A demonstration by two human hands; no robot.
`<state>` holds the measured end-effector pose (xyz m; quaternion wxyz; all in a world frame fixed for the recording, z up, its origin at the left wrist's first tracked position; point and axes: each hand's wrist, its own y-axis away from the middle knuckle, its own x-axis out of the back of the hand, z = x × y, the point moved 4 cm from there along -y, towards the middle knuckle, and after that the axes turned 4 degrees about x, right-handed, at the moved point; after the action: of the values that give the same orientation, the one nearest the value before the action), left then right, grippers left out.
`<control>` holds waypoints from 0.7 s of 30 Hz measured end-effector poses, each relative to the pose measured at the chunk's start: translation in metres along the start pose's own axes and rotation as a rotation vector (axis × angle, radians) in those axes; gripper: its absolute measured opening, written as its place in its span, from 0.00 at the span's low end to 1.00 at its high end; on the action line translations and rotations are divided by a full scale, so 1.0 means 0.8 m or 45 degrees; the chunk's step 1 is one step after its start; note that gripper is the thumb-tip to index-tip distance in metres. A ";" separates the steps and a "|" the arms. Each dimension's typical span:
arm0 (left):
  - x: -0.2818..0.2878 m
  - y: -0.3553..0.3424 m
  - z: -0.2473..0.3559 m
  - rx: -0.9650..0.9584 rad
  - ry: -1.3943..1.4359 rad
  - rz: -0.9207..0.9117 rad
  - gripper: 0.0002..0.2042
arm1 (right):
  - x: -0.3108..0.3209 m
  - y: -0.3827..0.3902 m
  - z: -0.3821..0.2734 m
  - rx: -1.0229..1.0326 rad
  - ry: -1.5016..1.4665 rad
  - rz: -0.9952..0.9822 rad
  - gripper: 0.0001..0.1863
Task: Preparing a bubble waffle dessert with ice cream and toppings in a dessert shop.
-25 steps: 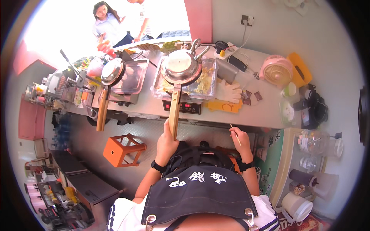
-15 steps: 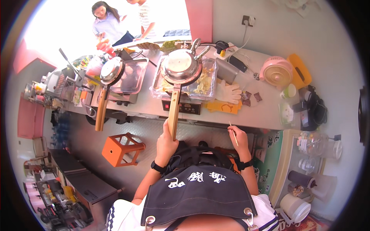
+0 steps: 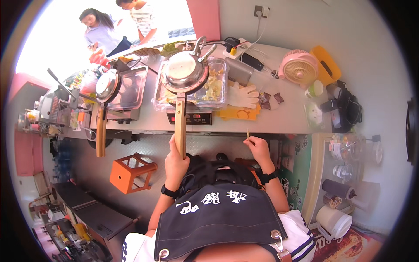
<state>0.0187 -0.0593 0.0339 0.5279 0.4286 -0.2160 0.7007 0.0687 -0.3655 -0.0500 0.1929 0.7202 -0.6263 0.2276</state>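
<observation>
Shifted since the earlier frame: the thin stick point(image 3: 248, 133), now foreshortened and nearly upright in view, pinched between thumb and fingers of the right hand point(image 3: 260, 150); the surroundings have slid leftward. Left hand point(image 3: 176, 166): fingers wrapped around the wooden handle point(image 3: 180, 126) of the round metal pan point(image 3: 181, 70), which overlaps the clear tray point(image 3: 226, 85). This handle crosses the front edge of the counter point(image 3: 283, 122); the stick's tip overlaps that edge near the yellow sheet point(image 3: 239, 113). Open room separates the hands, and patterned floor point(image 3: 87, 168) extends between the counter and the orange stool point(image 3: 120, 176). Partly hidden: the tray's contents, beneath the pan's outline; the stick's lower end, behind the fingers. Whether pan and tray touch cannot be told. Cut off above: one onlooker's head point(image 3: 125, 3). Left-rim objects are blurred.
</observation>
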 end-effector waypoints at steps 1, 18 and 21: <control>-0.001 0.000 -0.001 0.005 0.000 0.002 0.39 | 0.000 -0.002 0.000 0.022 -0.016 0.035 0.10; 0.061 -0.026 0.026 -0.290 0.935 -0.564 0.11 | -0.111 -0.071 -0.269 0.024 -1.055 -0.593 0.05; 0.054 -0.063 -0.018 -0.115 1.285 -0.654 0.12 | -0.129 -0.094 -0.304 0.062 -0.865 -0.539 0.06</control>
<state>0.0563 -0.0068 0.0541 0.7370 0.0562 0.1445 0.6578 0.1106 -0.1339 0.0915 0.0003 0.8720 -0.4866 -0.0536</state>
